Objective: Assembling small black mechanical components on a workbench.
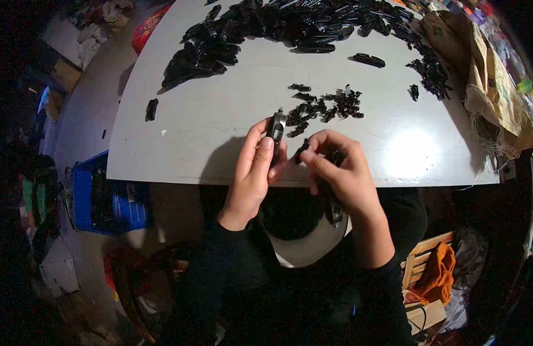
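My left hand (247, 187) is closed around a long, narrow black plastic part (278, 122), held upright over the near edge of the table. Just right of it, my right hand (353, 176) pinches a small black piece (303, 151) between thumb and fingers. The two pieces are apart. More dark material shows within the curled right fingers, too hidden to name. Beyond my hands lies a loose cluster of small black clip-like pieces (330, 108) on the white table (220, 127).
A large heap of long black parts (266, 29) spans the far table. Single parts lie at the left (151, 109) and right (368, 60). Small black pieces (431, 75) sit beside a tan sack (480, 81). A blue crate (136, 214) stands on the floor; a pale round container (301, 256) is below my hands.
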Action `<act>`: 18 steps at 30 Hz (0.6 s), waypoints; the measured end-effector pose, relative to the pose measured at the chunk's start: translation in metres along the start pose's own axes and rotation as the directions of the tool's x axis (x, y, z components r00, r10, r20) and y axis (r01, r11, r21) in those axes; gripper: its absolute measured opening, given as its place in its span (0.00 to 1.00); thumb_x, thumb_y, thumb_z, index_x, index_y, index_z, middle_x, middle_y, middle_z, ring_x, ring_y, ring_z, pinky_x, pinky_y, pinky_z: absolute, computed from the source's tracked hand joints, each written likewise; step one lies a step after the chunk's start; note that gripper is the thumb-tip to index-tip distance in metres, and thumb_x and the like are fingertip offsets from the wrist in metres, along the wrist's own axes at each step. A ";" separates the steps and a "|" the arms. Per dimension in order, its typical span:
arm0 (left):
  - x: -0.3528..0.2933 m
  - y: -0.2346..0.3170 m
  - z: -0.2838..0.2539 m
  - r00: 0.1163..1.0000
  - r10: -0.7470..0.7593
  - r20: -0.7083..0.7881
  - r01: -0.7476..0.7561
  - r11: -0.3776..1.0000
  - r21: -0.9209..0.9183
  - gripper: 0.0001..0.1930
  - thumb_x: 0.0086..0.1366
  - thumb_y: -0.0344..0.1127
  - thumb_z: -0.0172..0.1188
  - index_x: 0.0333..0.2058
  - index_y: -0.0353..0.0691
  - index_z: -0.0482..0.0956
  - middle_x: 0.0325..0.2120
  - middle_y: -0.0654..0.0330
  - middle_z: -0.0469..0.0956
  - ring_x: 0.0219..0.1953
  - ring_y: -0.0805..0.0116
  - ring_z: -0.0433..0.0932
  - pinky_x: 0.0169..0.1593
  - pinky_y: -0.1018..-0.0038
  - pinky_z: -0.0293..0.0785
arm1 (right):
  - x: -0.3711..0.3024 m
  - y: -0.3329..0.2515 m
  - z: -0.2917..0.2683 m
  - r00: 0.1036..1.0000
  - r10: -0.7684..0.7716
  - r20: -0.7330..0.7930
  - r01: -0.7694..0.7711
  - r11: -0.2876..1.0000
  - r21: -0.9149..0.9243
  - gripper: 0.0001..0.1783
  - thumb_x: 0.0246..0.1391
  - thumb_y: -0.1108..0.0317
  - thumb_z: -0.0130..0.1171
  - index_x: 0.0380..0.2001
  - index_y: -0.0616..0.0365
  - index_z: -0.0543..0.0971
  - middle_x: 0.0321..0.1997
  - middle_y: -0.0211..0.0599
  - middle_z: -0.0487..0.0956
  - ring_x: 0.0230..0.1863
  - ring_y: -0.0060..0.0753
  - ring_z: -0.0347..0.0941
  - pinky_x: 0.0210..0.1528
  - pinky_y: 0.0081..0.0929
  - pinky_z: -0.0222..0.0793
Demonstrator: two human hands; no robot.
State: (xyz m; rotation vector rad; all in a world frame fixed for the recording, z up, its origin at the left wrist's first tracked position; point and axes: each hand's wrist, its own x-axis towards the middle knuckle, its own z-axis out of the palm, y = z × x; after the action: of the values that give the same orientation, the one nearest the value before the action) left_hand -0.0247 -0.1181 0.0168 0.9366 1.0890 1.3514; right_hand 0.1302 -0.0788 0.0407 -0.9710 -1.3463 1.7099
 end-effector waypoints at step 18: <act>-0.024 0.008 0.005 0.911 -0.002 0.413 -0.160 0.920 0.357 0.27 0.66 0.33 0.40 0.63 0.38 0.47 0.56 0.58 0.61 0.33 0.79 0.68 0.38 0.80 0.67 | -0.017 0.017 0.005 0.999 0.034 -0.041 -0.031 0.997 0.064 0.08 0.49 0.71 0.59 0.25 0.60 0.71 0.20 0.27 0.72 0.18 0.16 0.67 0.17 0.14 0.62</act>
State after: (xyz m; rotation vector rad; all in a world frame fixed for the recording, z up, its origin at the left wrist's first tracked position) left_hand -0.0207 -0.1411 0.0273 1.4953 1.0101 0.9522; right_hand 0.1320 -0.0993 0.0266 -0.9929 -1.2485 1.7363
